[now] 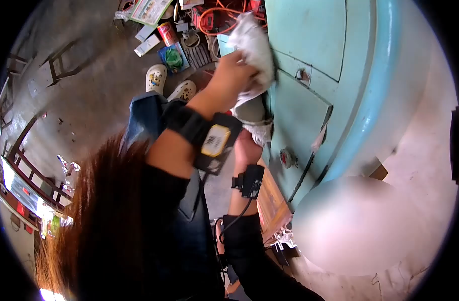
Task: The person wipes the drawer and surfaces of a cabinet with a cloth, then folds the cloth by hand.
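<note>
My left hand (232,78) is closed with bunched fingers on a white cloth (252,45), which is blurred at its upper end and hangs close in front of a turquoise cabinet (305,40). Below that hand the cloth shows a greyish stretch and a gathered white edge. My right hand (247,148) is at this lower edge, its fingers hidden in or behind the fabric, so I cannot tell how they are bent. Both wrists carry black straps with devices, and a cable runs from each.
The cabinet has a round knob (285,158) and a lock plate (303,75). By my shoes (156,78) lie a red can (167,33), white boxes (147,45), a green item in a blue pack (173,58) and a red case (204,19) with an orange cable. Wooden frames stand left.
</note>
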Demonstrator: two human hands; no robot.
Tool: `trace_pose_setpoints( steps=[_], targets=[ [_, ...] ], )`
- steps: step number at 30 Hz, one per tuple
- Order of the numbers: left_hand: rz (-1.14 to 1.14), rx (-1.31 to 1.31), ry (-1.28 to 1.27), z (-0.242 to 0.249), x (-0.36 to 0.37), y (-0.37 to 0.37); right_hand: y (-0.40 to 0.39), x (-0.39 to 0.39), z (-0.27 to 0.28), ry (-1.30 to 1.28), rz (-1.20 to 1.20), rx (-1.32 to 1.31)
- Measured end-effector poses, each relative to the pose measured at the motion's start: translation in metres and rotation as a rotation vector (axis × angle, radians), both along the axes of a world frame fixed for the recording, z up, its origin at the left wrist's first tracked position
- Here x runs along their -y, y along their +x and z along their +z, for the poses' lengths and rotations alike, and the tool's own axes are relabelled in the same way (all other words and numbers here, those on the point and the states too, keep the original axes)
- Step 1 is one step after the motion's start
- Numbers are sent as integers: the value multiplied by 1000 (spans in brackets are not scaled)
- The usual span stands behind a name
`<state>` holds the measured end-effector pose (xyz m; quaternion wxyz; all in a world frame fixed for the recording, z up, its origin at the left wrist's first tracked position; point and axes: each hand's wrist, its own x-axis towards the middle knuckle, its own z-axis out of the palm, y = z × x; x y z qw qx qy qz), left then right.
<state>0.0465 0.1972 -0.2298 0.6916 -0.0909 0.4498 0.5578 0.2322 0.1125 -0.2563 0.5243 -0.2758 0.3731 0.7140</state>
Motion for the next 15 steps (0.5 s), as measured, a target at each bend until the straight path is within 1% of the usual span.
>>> trace_pose_setpoints(
  steps=[1, 2, 3, 4, 5, 6, 7, 8, 9, 10, 11, 13, 15],
  targets=[
    [22, -117, 147, -1, -9, 11, -2, -2, -2, -43, 161, 318],
    [-4, -97, 134, 3, -11, 16, -1, -1, -2, -86, 324, 634],
    [-31, -79, 123, 9, -13, 20, 13, 12, -12, 141, 341, 521],
    [20, 60, 22, 10, -12, 32, 30, 26, -16, 134, 347, 495],
    [72, 199, -79, 8, -8, 47, 36, 34, -7, 98, 335, 482],
    [188, 360, 12, 6, 4, 63, 44, 44, 4, 51, 325, 475],
    [165, 370, -18, -6, 19, 85, 52, 54, 16, 8, 320, 471],
    [85, 265, -116, -2, 30, 103, 58, 61, 29, -23, 320, 472],
    [-21, 259, -177, -3, 47, 120, 66, 68, 43, -47, 318, 478],
    [-9, 341, -208, 4, 59, 132, 73, 75, 58, -73, 316, 490],
    [-51, 497, -348, 0, 71, 150, 78, 81, 69, -93, 314, 498],
    [67, 571, -403, -2, 89, 182, 82, 84, 78, -114, 312, 502],
    [97, 541, -371, 16, 72, 151, 80, 80, 73, -113, 315, 483]
  ],
)
